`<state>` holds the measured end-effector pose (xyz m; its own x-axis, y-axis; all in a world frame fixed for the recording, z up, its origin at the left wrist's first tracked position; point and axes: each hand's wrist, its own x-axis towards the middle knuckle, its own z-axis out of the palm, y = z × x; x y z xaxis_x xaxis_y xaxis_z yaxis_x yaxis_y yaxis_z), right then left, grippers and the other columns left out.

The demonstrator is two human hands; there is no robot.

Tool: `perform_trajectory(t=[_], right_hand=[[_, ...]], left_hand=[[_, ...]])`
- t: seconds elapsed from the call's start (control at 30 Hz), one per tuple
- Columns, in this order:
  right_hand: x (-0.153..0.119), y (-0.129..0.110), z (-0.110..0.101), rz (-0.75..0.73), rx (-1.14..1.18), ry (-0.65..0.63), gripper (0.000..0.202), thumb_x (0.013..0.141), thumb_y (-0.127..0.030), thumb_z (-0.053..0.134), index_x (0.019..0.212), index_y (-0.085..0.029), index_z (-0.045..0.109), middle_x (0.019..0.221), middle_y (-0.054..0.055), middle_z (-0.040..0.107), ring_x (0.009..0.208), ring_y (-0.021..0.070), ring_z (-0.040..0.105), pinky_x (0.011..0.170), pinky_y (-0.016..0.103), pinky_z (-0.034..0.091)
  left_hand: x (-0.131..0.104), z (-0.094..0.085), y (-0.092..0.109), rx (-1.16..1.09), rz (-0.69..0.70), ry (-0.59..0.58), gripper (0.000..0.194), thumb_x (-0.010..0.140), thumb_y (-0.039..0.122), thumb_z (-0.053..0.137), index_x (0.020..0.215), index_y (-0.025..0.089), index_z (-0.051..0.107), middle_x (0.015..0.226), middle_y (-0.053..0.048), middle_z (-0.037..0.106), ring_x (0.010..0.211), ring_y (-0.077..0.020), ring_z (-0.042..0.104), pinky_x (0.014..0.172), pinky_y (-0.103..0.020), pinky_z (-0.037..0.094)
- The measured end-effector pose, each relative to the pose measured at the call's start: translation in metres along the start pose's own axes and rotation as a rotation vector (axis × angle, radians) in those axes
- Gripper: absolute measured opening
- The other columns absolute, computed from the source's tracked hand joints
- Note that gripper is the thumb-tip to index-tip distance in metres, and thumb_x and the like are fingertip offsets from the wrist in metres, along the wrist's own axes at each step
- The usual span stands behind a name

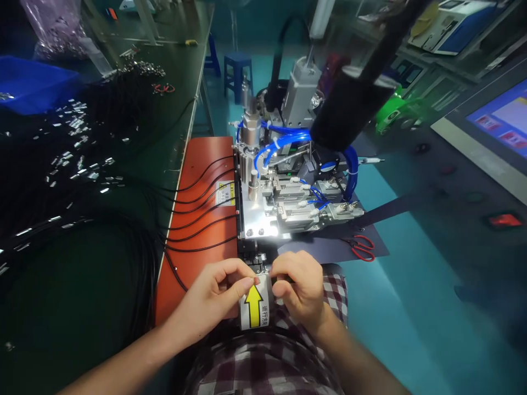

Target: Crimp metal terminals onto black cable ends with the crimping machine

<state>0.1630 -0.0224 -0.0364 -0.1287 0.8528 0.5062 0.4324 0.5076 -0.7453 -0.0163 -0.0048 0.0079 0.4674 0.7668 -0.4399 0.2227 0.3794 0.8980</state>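
Note:
My left hand (pixel 225 285) is closed in a pinch, thumb against index finger, above a white label with a yellow arrow (pixel 255 307). Whatever sits between those fingertips is too small to make out. Just across from it, my right hand (pixel 302 285) has its fingers curled with the thumb near the index finger; any held item is hidden. Beyond both hands stands a metal machine (pixel 288 186) with pneumatic cylinders and blue air hoses (pixel 288 140). Several black cables (pixel 201 222) run over the orange-red board (pixel 193 263) to the machine's left edge.
Red-handled scissors (pixel 363 248) lie right of the machine. On the dark table at left are bundled black cables (pixel 142 274) with shiny ends and a blue bin (pixel 33 85). A black cylinder (pixel 349 109) hangs over the machine. A screen (pixel 502 118) stands at right.

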Motion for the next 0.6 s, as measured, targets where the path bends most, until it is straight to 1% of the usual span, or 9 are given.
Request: perform_trajectory(t=[0.03,0.13,0.2,0.27,0.4,0.5,0.6], right_hand=[[-0.001,-0.004,0.001,0.103,0.086,0.010,0.034,0.092,-0.044,0.049,0.071,-0.018,0.058,0.066,0.001,0.060,0.060,0.0130,0.054,0.059,0.029,0.035],[-0.005,-0.017,0.005,0.437,0.365,0.005,0.015,0.086,-0.032,0.060,0.077,-0.020,0.058,0.065,-0.003,0.055,0.055,0.0106,0.048,0.053,0.025,0.038],[-0.006,-0.024,0.009,0.590,0.488,-0.011,0.011,0.083,-0.030,0.063,0.080,-0.020,0.058,0.064,-0.004,0.053,0.052,0.0097,0.046,0.049,0.023,0.038],[-0.005,-0.028,0.012,0.665,0.542,-0.020,0.011,0.080,-0.029,0.065,0.080,-0.020,0.059,0.063,-0.004,0.053,0.051,0.0093,0.045,0.046,0.022,0.037],[-0.001,-0.029,0.015,0.747,0.571,-0.013,0.014,0.076,-0.030,0.068,0.073,-0.018,0.061,0.059,-0.003,0.053,0.046,0.0082,0.043,0.042,0.021,0.034],[0.001,-0.028,0.016,0.822,0.600,-0.003,0.017,0.075,-0.032,0.069,0.070,-0.017,0.062,0.056,-0.003,0.053,0.043,0.0073,0.041,0.040,0.021,0.032],[0.002,-0.027,0.017,0.862,0.614,-0.012,0.020,0.073,-0.034,0.071,0.068,-0.018,0.061,0.053,-0.005,0.050,0.043,0.0071,0.037,0.040,0.021,0.029]], left_hand=[[0.000,0.001,0.000,-0.019,-0.001,0.027,0.026,0.083,0.041,0.059,0.078,0.015,0.061,0.062,0.003,0.051,0.048,-0.0067,0.040,0.043,-0.019,0.030],[-0.001,0.002,-0.001,-0.078,-0.015,0.084,0.026,0.079,0.041,0.063,0.075,0.015,0.059,0.056,0.004,0.049,0.048,-0.0074,0.043,0.044,-0.019,0.034],[-0.001,0.003,-0.002,-0.121,-0.044,0.094,0.028,0.078,0.042,0.064,0.076,0.015,0.058,0.053,0.004,0.051,0.047,-0.0080,0.045,0.044,-0.019,0.036],[-0.001,0.003,-0.002,-0.168,-0.070,0.088,0.029,0.076,0.043,0.065,0.076,0.016,0.056,0.051,0.004,0.052,0.046,-0.0081,0.046,0.044,-0.018,0.037],[-0.002,0.005,-0.001,-0.233,-0.076,0.077,0.030,0.074,0.041,0.068,0.074,0.015,0.054,0.050,0.004,0.053,0.046,-0.0072,0.047,0.044,-0.017,0.036],[-0.002,0.007,-0.001,-0.265,-0.081,0.090,0.030,0.075,0.041,0.069,0.075,0.015,0.054,0.049,0.004,0.052,0.044,-0.0062,0.045,0.043,-0.016,0.034],[-0.002,0.007,-0.003,-0.297,-0.051,0.103,0.028,0.076,0.040,0.068,0.079,0.015,0.056,0.051,0.006,0.049,0.044,-0.0052,0.040,0.043,-0.016,0.030]])
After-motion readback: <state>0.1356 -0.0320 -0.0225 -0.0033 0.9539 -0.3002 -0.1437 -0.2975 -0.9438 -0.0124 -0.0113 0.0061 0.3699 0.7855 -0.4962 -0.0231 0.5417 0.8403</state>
